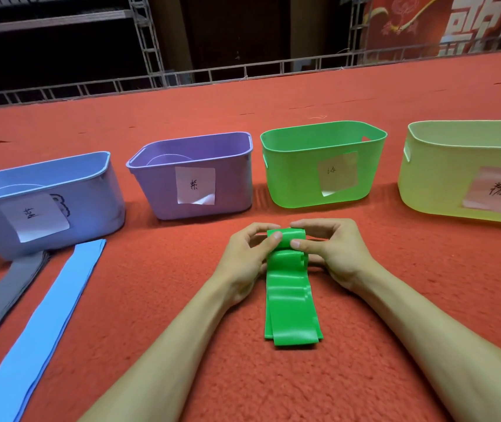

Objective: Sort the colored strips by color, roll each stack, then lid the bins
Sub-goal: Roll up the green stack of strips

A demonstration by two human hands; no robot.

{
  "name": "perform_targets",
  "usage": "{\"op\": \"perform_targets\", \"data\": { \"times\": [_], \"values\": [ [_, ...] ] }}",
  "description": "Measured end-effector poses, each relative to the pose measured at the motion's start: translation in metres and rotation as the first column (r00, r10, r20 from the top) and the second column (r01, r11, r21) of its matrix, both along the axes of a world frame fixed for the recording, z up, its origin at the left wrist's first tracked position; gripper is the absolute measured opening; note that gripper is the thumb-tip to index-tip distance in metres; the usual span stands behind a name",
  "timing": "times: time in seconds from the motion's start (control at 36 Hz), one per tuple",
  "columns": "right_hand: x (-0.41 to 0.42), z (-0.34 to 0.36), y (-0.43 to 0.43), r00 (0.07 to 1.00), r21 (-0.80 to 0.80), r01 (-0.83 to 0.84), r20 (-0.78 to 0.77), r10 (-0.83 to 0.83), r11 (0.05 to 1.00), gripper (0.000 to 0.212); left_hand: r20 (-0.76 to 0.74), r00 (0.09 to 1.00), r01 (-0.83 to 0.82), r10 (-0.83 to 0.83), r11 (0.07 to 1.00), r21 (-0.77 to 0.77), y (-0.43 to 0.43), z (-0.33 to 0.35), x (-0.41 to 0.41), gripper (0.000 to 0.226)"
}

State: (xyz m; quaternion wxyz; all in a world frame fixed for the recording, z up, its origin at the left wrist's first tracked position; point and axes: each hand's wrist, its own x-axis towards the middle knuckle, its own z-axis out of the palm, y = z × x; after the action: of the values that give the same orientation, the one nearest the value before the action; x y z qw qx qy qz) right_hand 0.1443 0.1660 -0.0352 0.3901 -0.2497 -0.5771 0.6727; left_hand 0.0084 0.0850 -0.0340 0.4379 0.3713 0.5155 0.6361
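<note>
My left hand (247,254) and right hand (333,251) each pinch an end of the green strips (292,303), whose far end is curled into a partial roll; the near length lies flat on the red carpet (395,300). Blue strips (51,303) and grey strips (2,296) lie unrolled at left. The blue bin (97,190), purple bin (228,184), green bin (295,178) and yellow bin (435,184) stand unlidded. I judge the task roughly midway. Metal trusses (152,47) border the dim far edge.

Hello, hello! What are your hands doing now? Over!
Both hands, left and right, rolling the green strips. Roll just begun. Green bin ahead, nothing in the way.
</note>
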Motion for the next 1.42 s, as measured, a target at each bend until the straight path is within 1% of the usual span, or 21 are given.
{"op": "perform_targets", "data": {
  "times": [0.14, 0.25, 0.33, 0.44, 0.53, 0.58, 0.72, 0.81, 0.86, 0.92, 1.0, 1.08, 1.11, 1.19, 1.25, 1.31, 1.42],
  "values": [
    [0.0013, 0.0013, 0.0000, 1.000, -0.009, 0.013, -0.013, -0.013, 1.000, 0.031, -0.089, 0.996, 0.008, -0.010, 1.000, -0.018, 0.0000, -0.0011, 0.0005, 0.010],
    [0.0017, 0.0007, -0.0009, 1.000, 0.004, 0.016, -0.008, -0.016, 1.000, 0.032, -0.140, 0.990, -0.002, 0.000, 1.000, -0.011, -0.0007, -0.0008, 0.0004, 0.007],
    [0.0023, 0.0012, 0.0002, 1.000, -0.011, -0.002, -0.019, 0.002, 1.000, 0.033, -0.147, 0.989, -0.020, 0.024, 0.999, 0.025, -0.0015, -0.0013, -0.0005, 0.010],
    [0.0021, 0.0029, 0.0008, 0.997, -0.089, -0.061, -0.049, 0.057, 0.994, 0.033, -0.105, 0.993, -0.042, 0.047, 0.998, 0.054, -0.0016, -0.0015, -0.0014, 0.015],
    [0.0022, 0.0042, 0.0018, 0.996, -0.137, -0.072, -0.066, 0.064, 0.988, 0.036, -0.090, 0.995, -0.032, 0.038, 0.997, 0.064, -0.0020, -0.0012, -0.0014, 0.022],
    [0.0016, 0.0042, 0.0030, 0.997, -0.145, -0.056, -0.053, 0.048, 0.988, 0.038, -0.098, 0.994, -0.041, 0.047, 0.997, 0.062, -0.0017, -0.0011, -0.0017, 0.026],
    [-0.0007, 0.0018, 0.0030, 0.996, -0.121, -0.065, 0.055, 0.072, 0.990, 0.030, -0.131, 0.987, -0.086, 0.095, 0.994, 0.075, -0.0004, -0.0030, -0.0047, 0.033],
    [0.0001, 0.0028, 0.0026, 0.994, -0.126, -0.087, 0.051, 0.094, 0.988, 0.026, -0.176, 0.978, -0.096, 0.111, 0.991, 0.090, -0.0011, -0.0035, -0.0044, 0.035],
    [0.0005, 0.0027, 0.0025, 0.995, -0.109, -0.082, 0.047, 0.088, 0.991, 0.024, -0.239, 0.963, -0.103, 0.124, 0.990, 0.101, -0.0014, -0.0035, -0.0034, 0.037],
    [0.0006, 0.0018, 0.0023, 0.996, -0.087, -0.066, 0.048, 0.070, 0.994, 0.024, -0.261, 0.958, -0.099, 0.122, 0.990, 0.097, -0.0016, -0.0034, -0.0031, 0.038],
    [0.0004, 0.0012, 0.0011, 0.998, -0.064, -0.042, 0.049, 0.045, 0.997, 0.027, -0.217, 0.972, -0.073, 0.086, 0.995, 0.067, -0.0013, -0.0030, -0.0030, 0.034],
    [0.0007, 0.0013, 0.0003, 0.998, -0.031, -0.029, 0.051, 0.030, 0.999, 0.031, -0.107, 0.993, -0.044, 0.047, 0.999, 0.028, -0.0012, -0.0009, -0.0026, 0.023],
    [0.0008, 0.0012, 0.0001, 0.998, -0.021, -0.028, 0.051, 0.029, 0.999, 0.031, -0.091, 0.995, -0.046, 0.048, 0.999, 0.021, -0.0008, -0.0008, -0.0028, 0.021],
    [0.0016, 0.0017, -0.0004, 0.999, -0.020, -0.034, 0.042, 0.034, 0.999, 0.034, -0.090, 0.994, -0.066, 0.067, 0.998, 0.008, 0.0013, -0.0028, -0.0037, 0.015],
    [0.0025, 0.0020, -0.0002, 0.999, -0.025, -0.040, 0.029, 0.041, 0.999, 0.035, -0.062, 0.997, -0.055, 0.054, 0.998, -0.007, 0.0023, -0.0040, -0.0035, 0.012],
    [0.0033, 0.0016, 0.0004, 0.999, -0.012, -0.042, 0.020, 0.042, 0.999, 0.035, -0.038, 0.999, -0.037, 0.036, 0.999, -0.013, 0.0024, -0.0047, -0.0029, 0.014],
    [0.0032, 0.0001, 0.0010, 1.000, 0.042, -0.023, 0.012, 0.022, 0.999, 0.037, -0.061, 0.998, -0.019, 0.019, 1.000, -0.006, 0.0017, -0.0056, -0.0044, 0.020]
  ]
}}
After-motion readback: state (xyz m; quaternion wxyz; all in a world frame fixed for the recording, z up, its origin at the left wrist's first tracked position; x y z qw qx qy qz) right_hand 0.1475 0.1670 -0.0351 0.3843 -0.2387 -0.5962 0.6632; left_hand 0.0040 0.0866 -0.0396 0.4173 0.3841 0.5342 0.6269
